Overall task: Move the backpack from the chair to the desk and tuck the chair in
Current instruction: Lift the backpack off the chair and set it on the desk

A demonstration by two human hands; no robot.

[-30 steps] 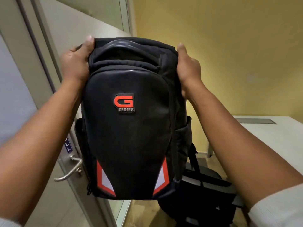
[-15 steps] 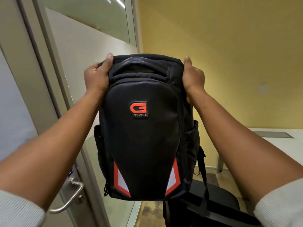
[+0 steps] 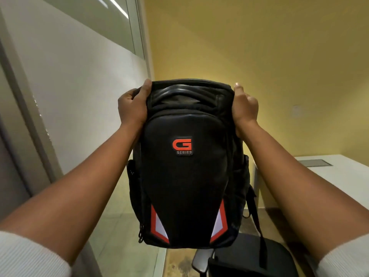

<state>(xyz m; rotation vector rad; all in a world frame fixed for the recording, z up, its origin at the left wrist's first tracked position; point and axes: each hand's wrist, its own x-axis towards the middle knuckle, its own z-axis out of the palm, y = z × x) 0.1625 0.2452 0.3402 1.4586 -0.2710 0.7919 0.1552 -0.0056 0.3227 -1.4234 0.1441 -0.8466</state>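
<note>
Chair (image 3: 251, 256) seat at bottom, bare, directly under the bag. Backpack (image 3: 187, 176) upright in the air, logo side to camera, one strap dangling toward the seat. Left hand (image 3: 132, 106) and right hand (image 3: 244, 108) clamped on its top corners. Counter (image 3: 339, 176) off right, well apart from bag.

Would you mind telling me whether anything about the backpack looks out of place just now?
Nothing damaged. The backpack, gripped by the left hand and right hand, has one strap dangling loose toward the chair.
</note>
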